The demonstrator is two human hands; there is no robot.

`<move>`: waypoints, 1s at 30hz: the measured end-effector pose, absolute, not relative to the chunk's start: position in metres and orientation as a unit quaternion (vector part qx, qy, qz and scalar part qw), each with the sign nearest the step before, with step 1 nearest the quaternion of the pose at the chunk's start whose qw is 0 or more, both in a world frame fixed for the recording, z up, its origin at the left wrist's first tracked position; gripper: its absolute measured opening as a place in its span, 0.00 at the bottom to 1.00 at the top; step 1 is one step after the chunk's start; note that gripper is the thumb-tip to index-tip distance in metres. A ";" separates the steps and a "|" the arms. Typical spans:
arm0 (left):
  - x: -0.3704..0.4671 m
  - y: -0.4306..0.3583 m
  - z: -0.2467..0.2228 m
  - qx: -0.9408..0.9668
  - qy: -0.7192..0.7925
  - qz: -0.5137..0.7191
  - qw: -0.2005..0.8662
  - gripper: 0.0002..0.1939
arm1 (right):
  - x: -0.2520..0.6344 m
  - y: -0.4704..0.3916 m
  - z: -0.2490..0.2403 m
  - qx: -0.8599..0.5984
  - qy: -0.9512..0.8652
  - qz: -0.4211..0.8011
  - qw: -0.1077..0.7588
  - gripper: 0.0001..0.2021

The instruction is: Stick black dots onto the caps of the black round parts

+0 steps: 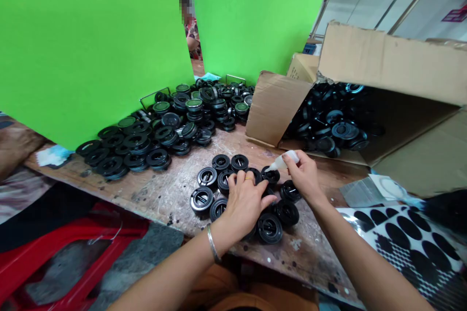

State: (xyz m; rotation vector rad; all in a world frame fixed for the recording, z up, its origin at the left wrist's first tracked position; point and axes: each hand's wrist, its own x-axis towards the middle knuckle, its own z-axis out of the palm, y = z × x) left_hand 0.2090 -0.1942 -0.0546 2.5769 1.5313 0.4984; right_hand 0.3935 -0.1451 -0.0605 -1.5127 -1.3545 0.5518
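Note:
My right hand [303,175] grips a small white squeeze bottle [281,162], tilted so that its thin nozzle points down at a round black part [270,176]. Spread over the middle of a cluster of such parts, my left hand [245,199] rests with fingers apart and hides several of them. Around it lie more black rings, one with a shiny centre [202,199] at the left and another [270,228] near the table's front edge. Whether any drop leaves the nozzle is too small to tell.
Stacks of black round parts [136,143] cover the table's back left, before green panels [95,48]. A cardboard box [280,107] on its side holds more. Sheets with black discs [408,233] lie right. A red chair [73,248] and another person's arm [22,148] are left.

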 end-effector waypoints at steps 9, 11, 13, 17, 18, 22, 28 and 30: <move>0.225 -0.185 -0.063 0.852 0.498 0.154 0.045 0.22 | 0.380 -0.140 -0.059 -0.589 -0.669 0.132 0.434 0.09; 0.227 -0.186 -0.063 0.852 0.500 0.152 0.040 0.23 | 0.378 -0.139 -0.057 -0.571 -0.690 0.113 0.430 0.08; 0.229 -0.187 -0.063 0.851 0.502 0.152 0.034 0.24 | 0.378 -0.137 -0.056 -0.562 -0.699 0.102 0.430 0.07; 0.231 -0.189 -0.063 0.853 0.499 0.154 0.026 0.26 | 0.382 -0.131 -0.054 -0.558 -0.704 0.087 0.431 0.07; 0.232 -0.189 -0.063 0.853 0.498 0.153 0.025 0.26 | 0.384 -0.129 -0.053 -0.559 -0.705 0.083 0.429 0.07; 0.232 -0.188 -0.063 0.854 0.498 0.149 0.027 0.27 | 0.396 -0.125 -0.055 -0.570 -0.698 0.074 0.426 0.08; 0.232 -0.188 -0.063 0.855 0.495 0.149 0.026 0.27 | 0.416 -0.135 -0.059 -0.592 -0.685 0.068 0.419 0.09; 0.232 -0.188 -0.063 0.856 0.493 0.150 0.025 0.27 | 0.419 -0.141 -0.058 -0.594 -0.684 0.070 0.418 0.08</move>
